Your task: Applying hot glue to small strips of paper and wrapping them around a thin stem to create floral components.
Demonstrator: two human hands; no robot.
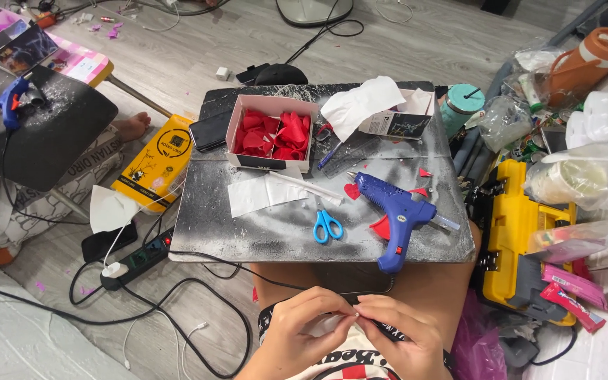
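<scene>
A small white piece (328, 325), probably paper though the view is too tight to be sure, sits over the person's lap just below the near edge of the board (248, 232), pinched between both hands. The left hand (302, 331) grips its left part, the right hand (395, 334) its right end with fingertips closed, so it runs left to right between them. The blue glue gun (397, 214) lies at the board's near right corner, closer to the right hand.

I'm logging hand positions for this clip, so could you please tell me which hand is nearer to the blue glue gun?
The right hand. It sits just below the glue gun, near its handle base, while the left hand is farther off, below and to the left.
</scene>
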